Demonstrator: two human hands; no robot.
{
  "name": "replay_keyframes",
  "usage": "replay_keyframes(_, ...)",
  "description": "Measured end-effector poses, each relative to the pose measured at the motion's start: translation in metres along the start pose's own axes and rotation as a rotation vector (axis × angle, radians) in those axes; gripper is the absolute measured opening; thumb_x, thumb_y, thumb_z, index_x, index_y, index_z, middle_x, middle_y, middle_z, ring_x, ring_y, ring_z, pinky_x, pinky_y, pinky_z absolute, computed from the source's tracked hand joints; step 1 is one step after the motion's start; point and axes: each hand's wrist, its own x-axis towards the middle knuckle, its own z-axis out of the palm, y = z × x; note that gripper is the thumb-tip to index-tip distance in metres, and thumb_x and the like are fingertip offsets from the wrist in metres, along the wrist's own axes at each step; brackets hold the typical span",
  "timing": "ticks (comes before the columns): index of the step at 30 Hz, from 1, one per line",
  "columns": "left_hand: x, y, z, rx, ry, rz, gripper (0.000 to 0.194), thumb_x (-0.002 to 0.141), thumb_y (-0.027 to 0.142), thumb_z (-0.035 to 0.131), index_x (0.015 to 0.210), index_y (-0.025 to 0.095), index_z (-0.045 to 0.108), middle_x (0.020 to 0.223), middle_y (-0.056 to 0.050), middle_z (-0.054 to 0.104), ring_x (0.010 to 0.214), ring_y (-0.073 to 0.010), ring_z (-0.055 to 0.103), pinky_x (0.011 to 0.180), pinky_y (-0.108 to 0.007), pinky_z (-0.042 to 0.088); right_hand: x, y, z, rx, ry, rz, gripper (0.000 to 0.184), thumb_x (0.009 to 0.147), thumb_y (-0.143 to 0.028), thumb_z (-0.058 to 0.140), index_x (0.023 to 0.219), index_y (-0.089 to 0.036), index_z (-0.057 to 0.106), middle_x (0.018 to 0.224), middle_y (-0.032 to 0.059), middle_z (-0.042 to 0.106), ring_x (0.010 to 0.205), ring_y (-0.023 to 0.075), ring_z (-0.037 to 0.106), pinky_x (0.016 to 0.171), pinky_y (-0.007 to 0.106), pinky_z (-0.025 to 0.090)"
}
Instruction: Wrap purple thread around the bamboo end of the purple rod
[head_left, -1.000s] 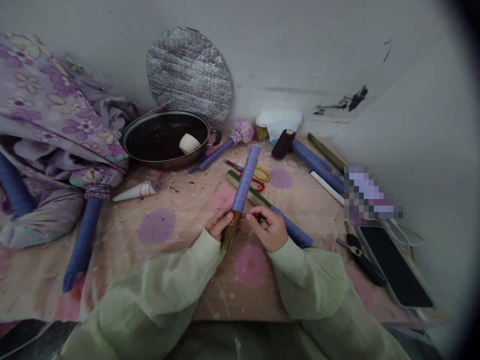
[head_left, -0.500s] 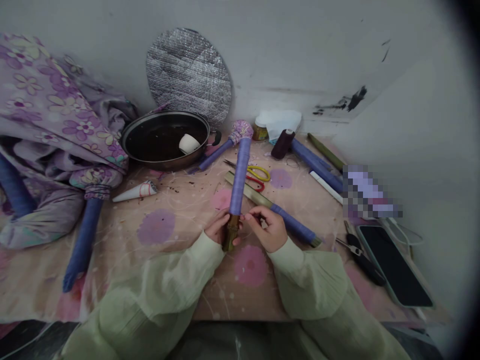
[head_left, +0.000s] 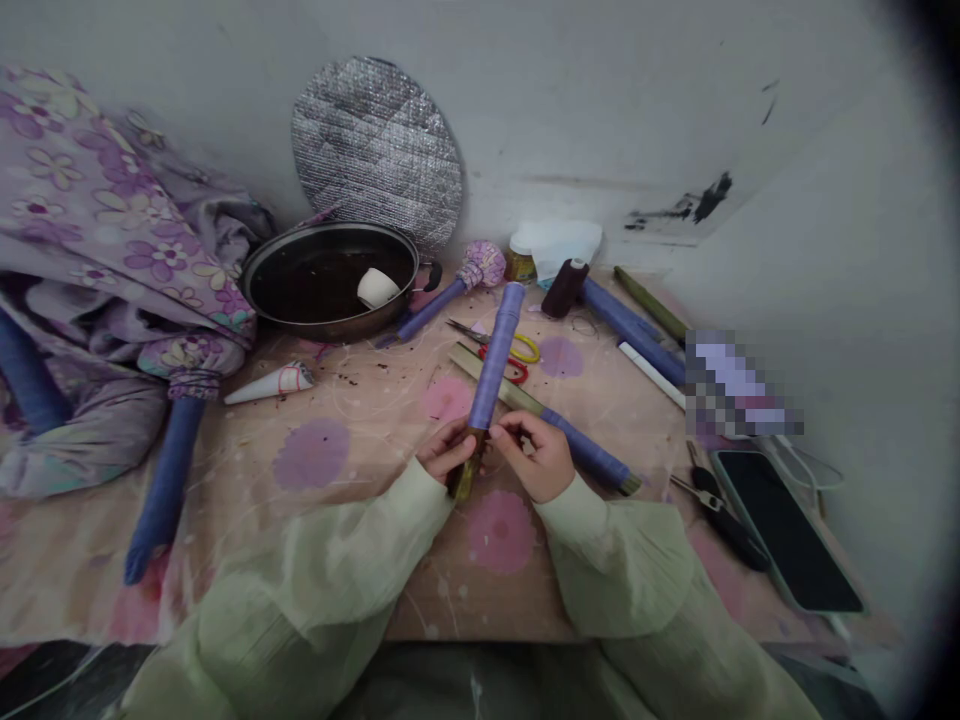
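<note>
My left hand [head_left: 448, 450] curls around a bamboo stick half-wrapped in purple-blue fabric [head_left: 489, 385] — its bare tan end pokes out below my grip, and the wrapped length runs up toward 1 o'clock. My right hand [head_left: 534, 458] sits nearest the wrap's lower edge, fingertips pinched against it — a second blue-wrapped bamboo stick [head_left: 589, 455] lies just past, toward 3 o'clock.

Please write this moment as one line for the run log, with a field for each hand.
left hand: holds purple-wrapped stick at bare lower end | right hand: fingers at wrap's lower edge | nearby: second wrapped stick
</note>
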Motion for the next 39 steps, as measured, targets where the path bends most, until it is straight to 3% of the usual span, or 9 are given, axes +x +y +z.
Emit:
replay_keyframes(7, 0.003, 0.005, -0.006, -0.118, -0.096, -0.092, 0.031, 0.064, 0.028, 0.073, 0.089, 0.016, 0.058, 0.093, -0.007, 0.064, 0.064, -0.0138, 0.058, 0.042, -0.021, 0.043, 0.001, 0.001, 0.000, -0.021, 0.037, -0.004, 0.012, 0.081, -0.028, 0.053, 0.075, -0.019, 0.058, 0.056, -0.0021, 0.056, 0.048, 0.0102, 0.049, 0.049, 0.023, 0.041)
replay_keyframes(12, -0.002, 0.013, 0.000, -0.145, -0.090, -0.131, 0.036, 0.061, 0.031, 0.076, 0.088, 0.016, 0.057, 0.088, -0.004, 0.061, 0.055, -0.0091, 0.053, 0.033, -0.016, 0.035, 0.001, -0.001, 0.000, -0.005, 0.041, -0.018, 0.009, 0.078, -0.025, 0.055, 0.072, -0.019, 0.057, 0.056, -0.0023, 0.055, 0.047, 0.0095, 0.047, 0.048, 0.023, 0.041)
replay_keyframes(18, -0.005, 0.014, -0.001, -0.013, -0.039, -0.086, 0.038, 0.059, 0.020, 0.078, 0.089, 0.016, 0.056, 0.058, 0.003, 0.052, 0.050, -0.0077, 0.049, 0.032, -0.012, 0.028, 0.001, 0.000, 0.000, -0.005, 0.048, -0.020, 0.009, 0.078, -0.026, 0.055, 0.072, -0.018, 0.057, 0.057, -0.0023, 0.053, 0.048, 0.0098, 0.047, 0.049, 0.023, 0.041)
replay_keyframes(21, 0.000, 0.012, -0.005, -0.014, -0.040, -0.068, 0.037, 0.058, 0.024, 0.078, 0.088, 0.014, 0.059, 0.067, -0.001, 0.058, 0.057, -0.0102, 0.054, 0.033, -0.014, 0.032, 0.001, 0.001, 0.000, -0.016, 0.062, -0.026, 0.009, 0.078, -0.025, 0.055, 0.071, -0.018, 0.057, 0.057, -0.0021, 0.053, 0.049, 0.0098, 0.047, 0.049, 0.023, 0.041)
replay_keyframes(25, 0.004, 0.007, -0.007, -0.059, -0.023, -0.028, 0.040, 0.056, 0.026, 0.080, 0.089, 0.013, 0.062, 0.084, -0.007, 0.065, 0.074, -0.0153, 0.060, 0.048, -0.020, 0.047, 0.001, 0.002, -0.001, -0.031, 0.071, -0.023, 0.010, 0.078, -0.025, 0.055, 0.071, -0.018, 0.057, 0.056, -0.0024, 0.053, 0.048, 0.0091, 0.046, 0.049, 0.022, 0.040)
replay_keyframes(29, 0.002, 0.002, -0.006, -0.115, -0.050, -0.040, 0.037, 0.065, 0.028, 0.074, 0.098, 0.016, 0.062, 0.094, -0.006, 0.065, 0.078, -0.0162, 0.062, 0.060, -0.028, 0.053, 0.001, 0.003, -0.001, -0.025, 0.060, -0.002, 0.012, 0.079, -0.028, 0.055, 0.073, -0.019, 0.058, 0.057, -0.0019, 0.055, 0.050, 0.0100, 0.048, 0.050, 0.023, 0.040)
replay_keyframes(35, 0.005, -0.002, -0.009, -0.186, -0.176, -0.088, 0.031, 0.067, 0.027, 0.074, 0.095, 0.019, 0.060, 0.091, -0.002, 0.064, 0.074, -0.0163, 0.063, 0.059, -0.032, 0.055, 0.000, 0.004, -0.001, 0.001, 0.066, 0.009, 0.011, 0.079, -0.029, 0.056, 0.074, -0.019, 0.057, 0.057, -0.0020, 0.055, 0.051, 0.0105, 0.049, 0.050, 0.023, 0.041)
replay_keyframes(39, 0.008, 0.001, -0.012, -0.187, -0.202, -0.091, 0.033, 0.068, 0.029, 0.072, 0.095, 0.016, 0.059, 0.099, -0.005, 0.061, 0.065, -0.0127, 0.060, 0.046, -0.024, 0.050, 0.001, 0.005, -0.001, -0.018, 0.076, -0.005, 0.011, 0.079, -0.028, 0.056, 0.073, -0.019, 0.057, 0.057, -0.0025, 0.053, 0.049, 0.0097, 0.047, 0.049, 0.022, 0.040)
